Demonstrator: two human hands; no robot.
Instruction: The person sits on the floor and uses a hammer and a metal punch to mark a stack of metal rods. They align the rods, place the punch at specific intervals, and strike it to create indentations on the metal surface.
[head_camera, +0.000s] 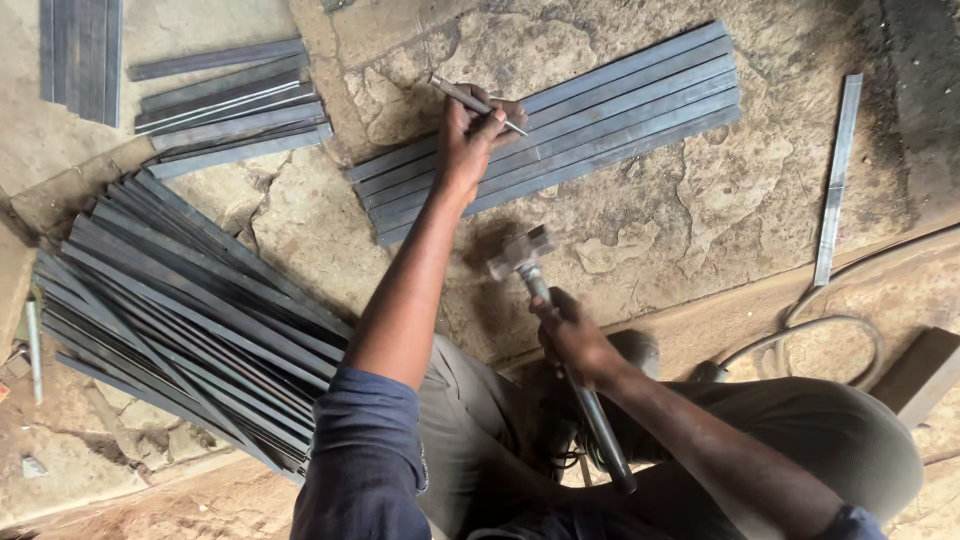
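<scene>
The left hand (470, 135) has its fingers clenched around a thin punch (478, 103), its long axis running from 10 to 4 o'clock, tip on the row of flat metal strips (620, 105) on the stone floor (700, 200). The right hand (575, 340) grips a hammer (522, 255), head pointing to 11 o'clock

a single head-worn camera looks steeply down, fairly near, over the person's arms onto the stone floor (700, 200), perhaps while crouched.
</scene>
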